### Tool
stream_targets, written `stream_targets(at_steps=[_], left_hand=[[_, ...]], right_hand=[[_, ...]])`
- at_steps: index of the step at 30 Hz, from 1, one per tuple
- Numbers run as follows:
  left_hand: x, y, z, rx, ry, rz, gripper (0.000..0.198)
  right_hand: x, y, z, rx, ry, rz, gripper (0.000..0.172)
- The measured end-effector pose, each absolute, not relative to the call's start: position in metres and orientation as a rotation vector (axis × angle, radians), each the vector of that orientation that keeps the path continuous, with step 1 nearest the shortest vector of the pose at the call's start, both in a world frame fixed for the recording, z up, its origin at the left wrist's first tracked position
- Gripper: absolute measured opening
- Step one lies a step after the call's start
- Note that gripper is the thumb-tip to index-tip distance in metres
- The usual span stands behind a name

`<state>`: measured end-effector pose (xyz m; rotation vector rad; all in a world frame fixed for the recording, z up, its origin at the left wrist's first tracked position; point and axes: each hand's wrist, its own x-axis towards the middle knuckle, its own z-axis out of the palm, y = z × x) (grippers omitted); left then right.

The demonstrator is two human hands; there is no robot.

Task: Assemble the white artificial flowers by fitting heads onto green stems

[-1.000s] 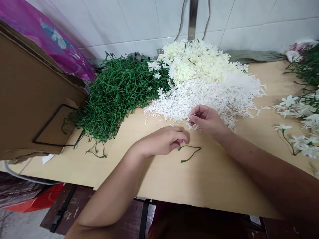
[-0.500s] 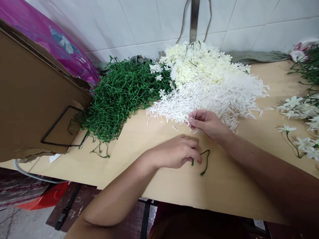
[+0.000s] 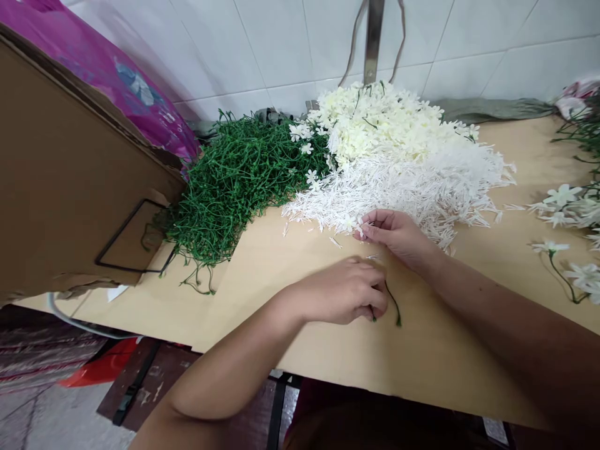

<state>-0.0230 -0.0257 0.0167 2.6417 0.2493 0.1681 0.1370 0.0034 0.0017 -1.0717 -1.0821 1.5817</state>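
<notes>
My left hand (image 3: 349, 292) is closed over a green artificial flower stem (image 3: 394, 305). One thin end of the stem sticks out to the right of the fingers, and another tip shows just under them. Farther back, my right hand (image 3: 396, 232) pinches a small white artificial flower (image 3: 360, 226) between thumb and fingertips. That hand is at the front edge of a heap of white stamen sticks (image 3: 403, 190). Cream-white blossoms (image 3: 379, 128) are piled behind the sticks. A tangled mound of green stems (image 3: 244, 178) lies left of them.
A cardboard box (image 3: 75, 169) stands at the left with a black wire frame (image 3: 122, 234) by it and a purple bag (image 3: 126, 81) behind. Stemmed white flowers (image 3: 565, 215) lie at the right. The tiled wall (image 3: 262, 44) closes off the back of the board (image 3: 328, 356).
My left fingers have closed further round the green stem and shifted slightly right; less of the stem shows now. My right hand keeps its pinch on the flower. The whole view has shifted a little.
</notes>
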Motion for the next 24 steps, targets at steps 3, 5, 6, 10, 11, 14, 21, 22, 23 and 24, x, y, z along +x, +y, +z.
stream_targets(at_steps=[3, 5, 6, 10, 11, 14, 21, 22, 23, 24], left_hand=[[-0.02, -0.031, 0.018, 2.634, 0.254, 0.164, 0.018], [-0.021, -0.031, 0.024, 2.55, 0.258, 0.208, 0.017], [-0.023, -0.03, 0.028, 2.477, 0.263, 0.264, 0.016], [-0.046, -0.013, 0.045, 1.994, 0.371, 0.803, 0.011], [-0.053, -0.008, 0.048, 1.872, 0.417, 0.974, 0.011], [-0.071, 0.007, 0.051, 1.509, 0.617, 1.377, 0.026], [-0.071, 0.013, 0.043, 1.293, 0.847, 1.282, 0.037], [-0.069, 0.013, 0.042, 1.314, 0.839, 1.211, 0.038], [-0.067, 0.012, 0.041, 1.34, 0.834, 1.134, 0.039], [-0.065, 0.012, 0.04, 1.367, 0.836, 1.052, 0.039]], right_hand=[[0.137, 0.003, 0.001, -1.053, -1.12, 1.499, 0.04], [0.137, 0.003, 0.0, -1.032, -1.102, 1.496, 0.039], [0.137, 0.003, 0.0, -1.017, -1.084, 1.51, 0.038], [0.136, 0.002, 0.003, -0.929, -0.977, 1.587, 0.036], [0.134, -0.001, 0.004, -0.903, -0.949, 1.605, 0.036], [0.12, -0.017, 0.005, -0.828, -0.946, 1.743, 0.032], [0.088, -0.043, -0.01, -0.829, -1.366, 2.026, 0.027], [0.092, -0.037, -0.012, -0.858, -1.357, 1.963, 0.027], [0.098, -0.03, -0.012, -0.887, -1.326, 1.887, 0.028], [0.105, -0.023, -0.012, -0.913, -1.272, 1.805, 0.028]])
